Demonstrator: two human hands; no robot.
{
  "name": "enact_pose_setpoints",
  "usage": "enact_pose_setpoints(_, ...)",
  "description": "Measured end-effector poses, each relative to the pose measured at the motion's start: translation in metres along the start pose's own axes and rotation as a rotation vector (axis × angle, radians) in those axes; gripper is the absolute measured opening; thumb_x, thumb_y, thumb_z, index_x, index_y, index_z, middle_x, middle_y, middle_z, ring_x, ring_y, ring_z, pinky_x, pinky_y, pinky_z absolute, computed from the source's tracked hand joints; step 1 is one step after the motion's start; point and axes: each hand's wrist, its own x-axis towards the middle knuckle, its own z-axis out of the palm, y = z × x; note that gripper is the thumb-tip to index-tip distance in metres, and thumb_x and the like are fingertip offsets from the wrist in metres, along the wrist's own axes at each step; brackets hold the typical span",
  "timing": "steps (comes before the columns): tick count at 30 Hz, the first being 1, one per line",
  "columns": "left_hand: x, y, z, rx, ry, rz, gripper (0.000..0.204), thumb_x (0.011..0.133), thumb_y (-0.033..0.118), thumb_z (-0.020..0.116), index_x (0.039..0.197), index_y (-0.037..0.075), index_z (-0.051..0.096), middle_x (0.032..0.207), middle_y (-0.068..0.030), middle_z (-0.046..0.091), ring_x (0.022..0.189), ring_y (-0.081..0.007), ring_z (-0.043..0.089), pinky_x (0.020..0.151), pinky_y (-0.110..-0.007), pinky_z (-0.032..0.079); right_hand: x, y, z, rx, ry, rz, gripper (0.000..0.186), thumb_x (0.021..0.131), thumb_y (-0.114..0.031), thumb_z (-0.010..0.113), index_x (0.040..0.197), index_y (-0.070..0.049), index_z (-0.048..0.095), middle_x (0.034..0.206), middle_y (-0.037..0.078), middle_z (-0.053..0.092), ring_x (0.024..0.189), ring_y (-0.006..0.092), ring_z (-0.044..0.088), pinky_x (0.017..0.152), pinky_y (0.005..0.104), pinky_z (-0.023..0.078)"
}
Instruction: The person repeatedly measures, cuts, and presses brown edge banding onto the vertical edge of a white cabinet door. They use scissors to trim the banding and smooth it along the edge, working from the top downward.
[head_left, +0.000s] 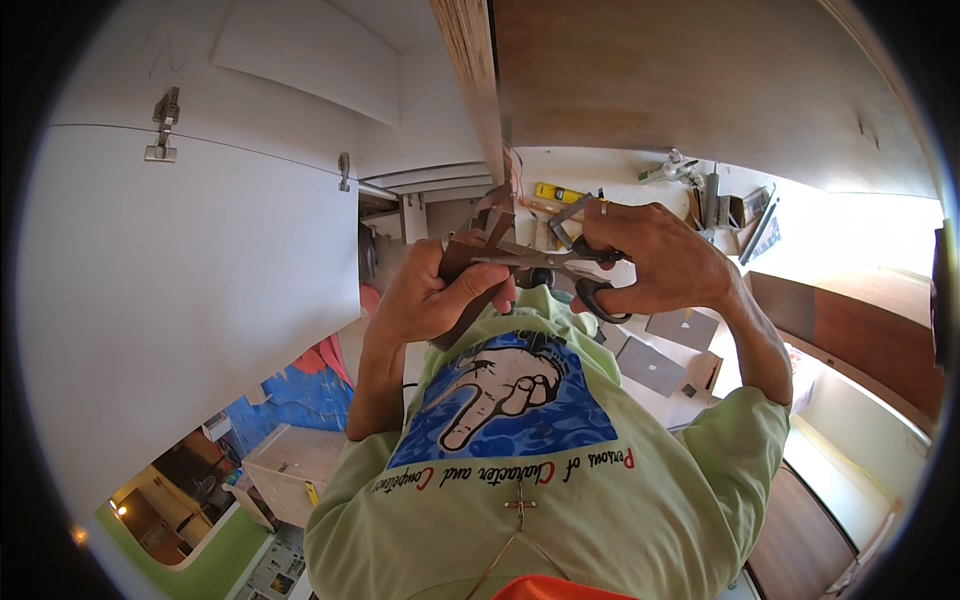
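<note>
Left hand (pixel 425 300): Seen from the head, its fingers (pixel 470 285) pinch a dark brown strip (pixel 461 258), the thumb laid across it; one finger wears a ring.
Right hand (pixel 665 255): Its fingers (pixel 612 228) are curled around the grips of a pair of scissors (pixel 552 260), thumb at the lower loop and set apart from the others; a ring shows here too.
Scissors: The grips stand apart and the blades point left, reaching over the strip just beside the left-hand fingers; whether they bite into it cannot be told.
Brown strip: One stretch hangs below the left-hand fingers, in front of the shirt; brown pieces also rise above them, near a wooden edge (pixel 468 60).
Shirt (pixel 640 500): Pale green, with a blue printed panel, directly below both sets of fingers; a cross pendant (pixel 520 507) hangs farther down.
White panel (pixel 200 300): Large, well to the left of the left-hand fingers, with two metal hinges (pixel 163 125) along its upper edge.
Brown board (pixel 690 80): Broad and smooth, above the right-hand fingers.
Yellow tool (pixel 562 194): Bar-shaped, lying beyond the right-hand fingers, up and to their left.
</note>
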Motion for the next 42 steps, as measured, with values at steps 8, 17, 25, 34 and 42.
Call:
enact_pose_setpoints(8,0.004,-0.003,-0.001,-0.086,-0.008,0.006,0.018,0.101,0.009,0.061,0.110,-0.006,0.066,0.084,-0.0089,0.070,0.071,-0.0139,0.065,0.065,-0.029,0.053,0.002,0.002,-0.004,0.026,-0.024,0.015,0.036,0.074,-0.025,0.075,0.081,0.001,0.051,0.081,0.014,0.058,0.073,0.0358,0.058,0.068,0.0461,0.046)
enact_pose_setpoints(17,0.007,-0.003,0.003,-0.051,0.002,0.002,0.018,0.101,0.010,0.061,0.108,-0.005,0.066,0.083,-0.0088,0.070,0.072,-0.0141,0.066,0.065,-0.029,0.053,0.006,0.002,-0.007,0.007,-0.021,0.025,0.040,0.075,-0.030,0.076,0.081,0.001,0.052,0.081,0.014,0.059,0.073,0.0348,0.059,0.068,0.0455,0.045)
enact_pose_setpoints(25,0.008,-0.001,0.001,-0.052,0.021,-0.035,0.019,0.101,0.011,0.062,0.109,-0.006,0.067,0.083,-0.0088,0.071,0.071,-0.0141,0.066,0.066,-0.029,0.053,0.008,0.005,-0.007,0.038,-0.023,0.031,0.040,0.076,-0.029,0.078,0.080,0.001,0.052,0.079,0.013,0.059,0.074,0.0342,0.060,0.067,0.0453,0.046)
enact_pose_setpoints(34,0.006,-0.001,0.003,-0.014,-0.010,-0.022,0.022,0.102,0.014,0.060,0.111,-0.005,0.066,0.086,-0.0107,0.067,0.070,-0.0165,0.064,0.064,-0.033,0.055,0.010,0.001,-0.003,0.033,-0.011,-0.001,0.043,0.076,-0.035,0.081,0.081,0.000,0.057,0.082,0.012,0.060,0.073,0.0331,0.061,0.067,0.0448,0.046)
enact_pose_setpoints(42,0.002,-0.001,0.005,-0.057,0.014,-0.023,0.021,0.101,0.013,0.064,0.109,-0.006,0.067,0.084,-0.0086,0.071,0.071,-0.0134,0.066,0.064,-0.029,0.053,0.009,0.000,-0.001,0.009,-0.027,0.027,0.042,0.076,-0.035,0.081,0.081,0.000,0.057,0.082,0.012,0.060,0.074,0.0329,0.061,0.067,0.0447,0.046)
